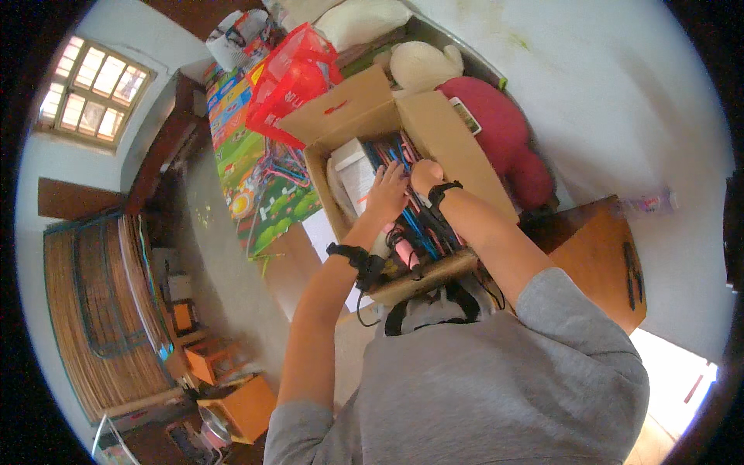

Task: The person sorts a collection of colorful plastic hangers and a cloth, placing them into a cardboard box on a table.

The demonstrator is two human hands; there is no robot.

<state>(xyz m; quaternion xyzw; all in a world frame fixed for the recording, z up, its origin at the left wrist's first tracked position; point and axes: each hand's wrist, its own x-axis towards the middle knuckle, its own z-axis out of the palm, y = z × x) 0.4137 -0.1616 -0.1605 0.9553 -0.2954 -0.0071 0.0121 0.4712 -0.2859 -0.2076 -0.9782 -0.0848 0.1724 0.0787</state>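
An open cardboard box (446, 128) stands in front of me, flaps spread. Both my hands reach inside. My left hand (387, 192) lies over a bundle of thin clothes hangers (416, 225), blue, pink and black, with its fingers stretched out beside a white printed carton (355, 172). Just to its right, my right hand (425, 177) bends down among the same hangers; its fingertips are hidden. A pink cylindrical handle (404, 253) with a black cord lies in the box's near part. Black straps circle both wrists.
A red plastic bag (293, 85) and more hangers (283, 164) lie left of the box on a colourful play mat (246, 159). Beyond the box are a cream plush (425, 65) and a dark red cushion (496, 139). A wooden table (601, 263) stands at right, against the wall.
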